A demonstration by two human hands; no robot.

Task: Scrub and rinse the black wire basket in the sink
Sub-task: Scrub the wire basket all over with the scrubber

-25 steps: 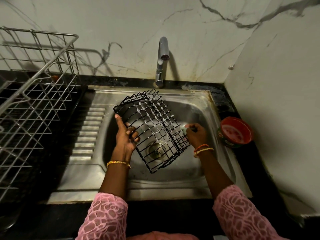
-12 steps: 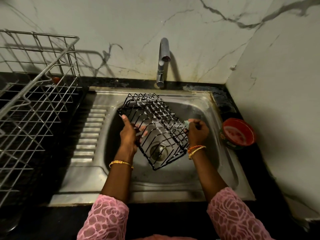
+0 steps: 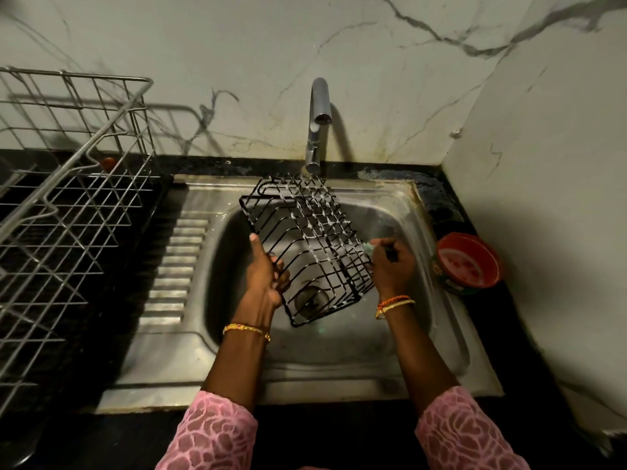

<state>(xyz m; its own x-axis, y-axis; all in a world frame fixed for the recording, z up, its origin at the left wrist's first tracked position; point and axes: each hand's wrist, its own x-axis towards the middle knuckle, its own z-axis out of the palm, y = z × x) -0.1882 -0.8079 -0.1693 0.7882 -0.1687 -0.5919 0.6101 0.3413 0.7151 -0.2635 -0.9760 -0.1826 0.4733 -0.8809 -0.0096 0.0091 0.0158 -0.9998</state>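
Black wire basket (image 3: 307, 247) held tilted over steel sink (image 3: 339, 364), far end just under tap (image 3: 317, 123), soap foam on wires. Left hand (image 3: 266, 274) gripping basket's left side, fingers curled thru wires, thumb up. Right hand (image 3: 390, 266) at basket's right edge, pinching small greenish scrubber (image 3: 368, 246). Red bowl (image 3: 468, 262) on worktop (image 3: 451, 212) right of sink; wire dish rack (image 3: 68, 198) at left.

Single head-worn wide-angle view, looking forward and steeply down into sink (image 3: 339, 364) from close above; tap (image 3: 317, 123) and marble wall at top, both forearms entering from bottom edge, drying rack (image 3: 68, 212) at left edge; no second view to overlap
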